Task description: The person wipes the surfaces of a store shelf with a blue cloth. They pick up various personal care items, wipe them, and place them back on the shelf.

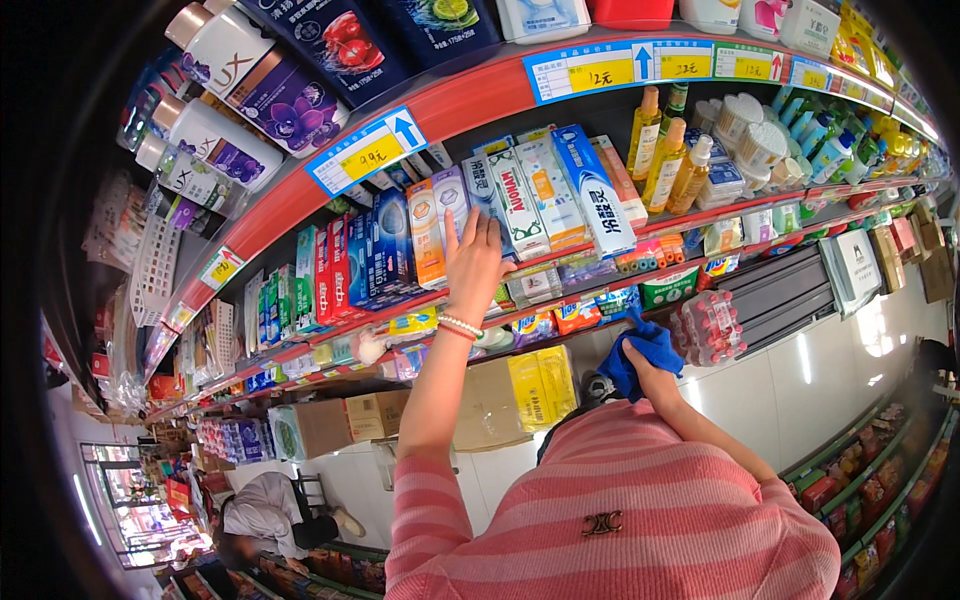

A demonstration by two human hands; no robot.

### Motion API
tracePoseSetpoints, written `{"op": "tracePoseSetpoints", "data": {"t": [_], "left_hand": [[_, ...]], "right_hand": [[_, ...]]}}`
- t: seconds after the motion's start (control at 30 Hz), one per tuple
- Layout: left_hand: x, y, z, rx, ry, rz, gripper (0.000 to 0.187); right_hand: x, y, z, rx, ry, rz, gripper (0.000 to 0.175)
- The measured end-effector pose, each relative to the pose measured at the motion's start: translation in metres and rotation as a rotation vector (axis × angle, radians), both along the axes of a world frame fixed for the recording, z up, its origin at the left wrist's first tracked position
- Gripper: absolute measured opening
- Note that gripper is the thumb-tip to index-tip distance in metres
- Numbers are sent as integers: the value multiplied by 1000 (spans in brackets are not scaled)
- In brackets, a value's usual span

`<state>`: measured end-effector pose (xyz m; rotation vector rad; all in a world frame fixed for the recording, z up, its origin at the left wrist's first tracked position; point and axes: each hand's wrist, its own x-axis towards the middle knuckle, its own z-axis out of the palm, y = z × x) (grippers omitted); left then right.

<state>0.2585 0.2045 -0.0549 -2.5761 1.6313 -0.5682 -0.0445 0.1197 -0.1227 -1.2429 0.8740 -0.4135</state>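
My left hand (475, 255) reaches to the shelf, fingers spread and resting on the ends of toothpaste boxes; it grips none of them. Beneath the fingers are a purple-and-white toothpaste box (451, 196) and a silver-blue one. An orange-and-white box (427, 240) stands just left of the hand, and a green-and-white toothpaste box (519, 206) just right. Farther right, a blue-and-white box (594, 191) sticks out over the shelf edge. My right hand (651, 375) is lower, beside my body, closed around a crumpled blue cloth (643, 352).
The red shelf edge (465, 82) with price tags curves above my hands. Yellow spray bottles (664, 172) stand right of the boxes. Cartons (480, 405) and a pack of bottles (709, 328) sit on the floor below. Another person (266, 514) crouches at lower left.
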Motion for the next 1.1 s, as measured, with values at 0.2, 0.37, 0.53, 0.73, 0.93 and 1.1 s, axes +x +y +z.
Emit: {"op": "tracePoseSetpoints", "data": {"t": [0.2,0.37,0.53,0.73,0.93,1.1], "left_hand": [[4,-1,-7,-11,4,-4,68],[-1,3,-22,-35,-8,16,66],[-4,-1,-20,-12,-15,35,64],[-4,-4,-24,-10,-53,53,66],[-17,4,-14,-48,28,36,67],[-48,9,-5,-310,283,-19,55]], "right_hand": [[3,3,0,22,8,5,32],[7,-3,0,49,-12,-18,35],[31,-39,20,180,-72,-96,44],[80,-80,70,320,-180,-95,39],[96,-81,78,258,-248,-68,33],[91,-85,58,236,-350,-21,29]]}}
